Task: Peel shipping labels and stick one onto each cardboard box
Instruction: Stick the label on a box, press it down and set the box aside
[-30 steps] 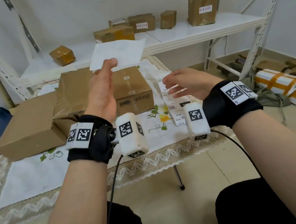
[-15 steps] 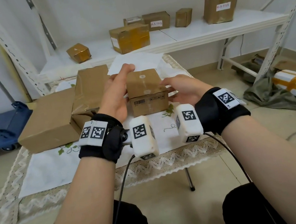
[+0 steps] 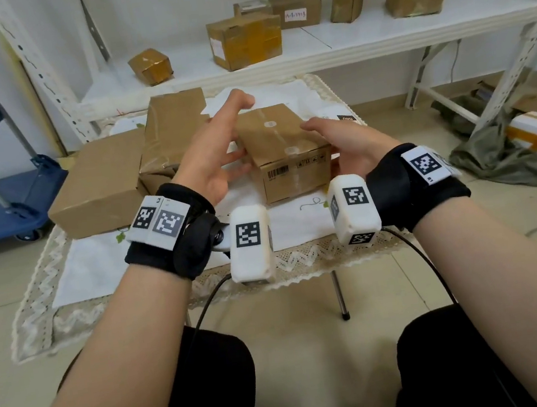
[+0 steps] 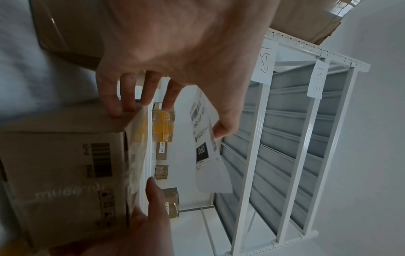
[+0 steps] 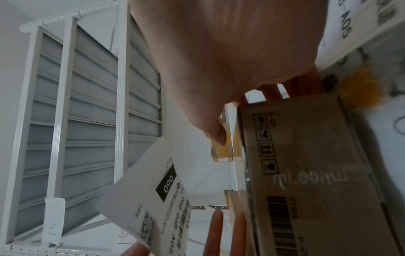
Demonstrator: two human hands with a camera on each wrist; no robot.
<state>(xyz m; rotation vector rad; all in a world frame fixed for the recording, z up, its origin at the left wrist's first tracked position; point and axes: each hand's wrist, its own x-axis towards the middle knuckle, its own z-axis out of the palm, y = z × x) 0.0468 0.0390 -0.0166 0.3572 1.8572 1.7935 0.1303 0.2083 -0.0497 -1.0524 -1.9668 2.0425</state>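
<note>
Head view: your left hand and right hand flank the small cardboard box on the surface, fingers straight against its sides. Your left thumb pins a shipping label above it. Beyond, the shelf holds more boxes.

A small table draped in a lace-edged white cloth carries three cardboard boxes: a flat one at the left, a wrapped one behind it, a barcoded one in the middle. Behind stands a white shelf bearing six smaller taped parcels
</note>
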